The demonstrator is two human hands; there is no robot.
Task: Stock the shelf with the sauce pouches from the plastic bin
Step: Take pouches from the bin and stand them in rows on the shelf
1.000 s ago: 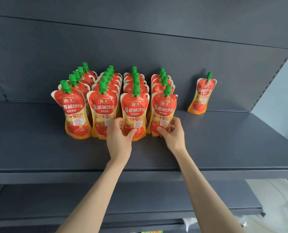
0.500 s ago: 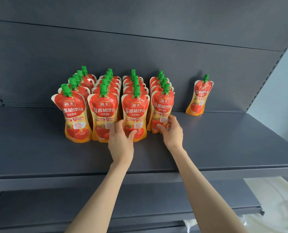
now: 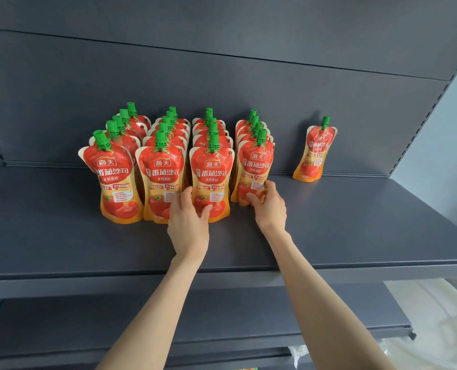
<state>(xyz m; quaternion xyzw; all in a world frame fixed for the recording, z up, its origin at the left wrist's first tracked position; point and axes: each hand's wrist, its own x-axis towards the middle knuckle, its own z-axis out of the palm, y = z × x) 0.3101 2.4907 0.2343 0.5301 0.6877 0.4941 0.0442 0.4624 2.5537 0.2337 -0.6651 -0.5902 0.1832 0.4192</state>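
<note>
- On the dark grey shelf (image 3: 355, 236), as the head view shows it, the sauce pouches (image 3: 168, 145) stand upright in four rows running front to back. They are red and orange with green caps, and each row is packed close.
- Well apart from the rows, off to the right, a single pouch (image 3: 315, 153) stands alone against the back panel (image 3: 222, 76).
- The person's left hand (image 3: 188, 222) grips the lower part of the third-row front pouch (image 3: 212, 172). The thumb lies across the printed tomato, and the fingers curl round its left edge, next to the second-row front pouch (image 3: 163, 177).
- The right hand (image 3: 270, 206) holds the bottom of the fourth-row front pouch (image 3: 254, 166), with the thumb on its front and the fingers wrapped round its right edge.
- That fourth-row front pouch has its base a little further back than the bases of the other three front pouches. I cannot tell whether it rests fully on the shelf.
- The leftmost front pouch (image 3: 117, 182) stands by itself at the left end of the front line, with no hand on it.
- Both bare forearms reach up over the shelf's front lip.
- Below it a lower shelf (image 3: 222, 316) of the same grey shows.
- White plastic (image 3: 435, 316) lies at the bottom right, too blurred to make out.
</note>
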